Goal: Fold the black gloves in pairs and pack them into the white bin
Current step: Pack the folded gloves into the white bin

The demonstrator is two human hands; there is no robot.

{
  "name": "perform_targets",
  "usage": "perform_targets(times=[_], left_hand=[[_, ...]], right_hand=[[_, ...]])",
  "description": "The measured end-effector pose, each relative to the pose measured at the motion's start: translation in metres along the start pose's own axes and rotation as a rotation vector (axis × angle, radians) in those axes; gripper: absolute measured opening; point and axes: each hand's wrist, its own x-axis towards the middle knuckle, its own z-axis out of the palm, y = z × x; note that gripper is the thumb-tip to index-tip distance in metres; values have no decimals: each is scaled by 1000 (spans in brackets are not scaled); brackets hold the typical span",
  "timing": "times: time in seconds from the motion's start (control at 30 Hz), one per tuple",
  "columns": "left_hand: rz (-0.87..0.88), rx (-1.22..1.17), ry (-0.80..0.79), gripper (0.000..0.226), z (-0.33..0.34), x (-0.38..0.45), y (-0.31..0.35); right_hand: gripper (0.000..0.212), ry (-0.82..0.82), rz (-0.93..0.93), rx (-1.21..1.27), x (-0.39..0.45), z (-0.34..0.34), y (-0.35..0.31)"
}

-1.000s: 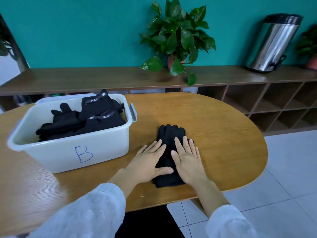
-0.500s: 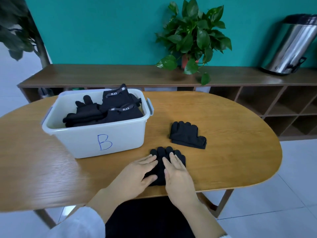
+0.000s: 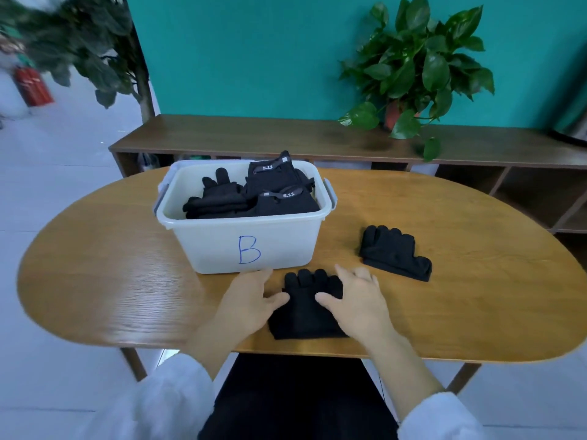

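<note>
Both hands are on the near pair of black gloves [image 3: 306, 308], which lies flat close to the table's [image 3: 476, 312] front edge. The left hand [image 3: 246, 304] presses its left side, fingers spread; the right hand [image 3: 359, 303] presses its right side, fingers loosely bent. The white bin [image 3: 247, 239] stands just behind, already holding gloves. A folded pair [image 3: 395, 254] lies to the right, with bare wood beyond it.
</note>
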Motion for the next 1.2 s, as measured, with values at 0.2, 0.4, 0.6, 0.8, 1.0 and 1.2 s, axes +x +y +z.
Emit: perform_targets(times=[0.2,0.4,0.6,0.8,1.0,1.2], left_hand=[[-57,-37,-176,25,11,14,10],[-101,-147,-247,28,10,23,16],[-146,-228,-253,24,9,24,18],[-151,-277,-241,32,8,21,18],[-143,-324,-280,31,5,15,29],[2,-367,-268,31,-20,8,77]], right_hand=[[70,-216,38,27,15,-5,0],[70,-278,46,51,25,-5,0],[50,-280,59,232,30,-3,4],[30,-332,84,464,30,-1,13],[22,-346,103,574,21,-12,20],[17,-269,60,584,3,-72,19]])
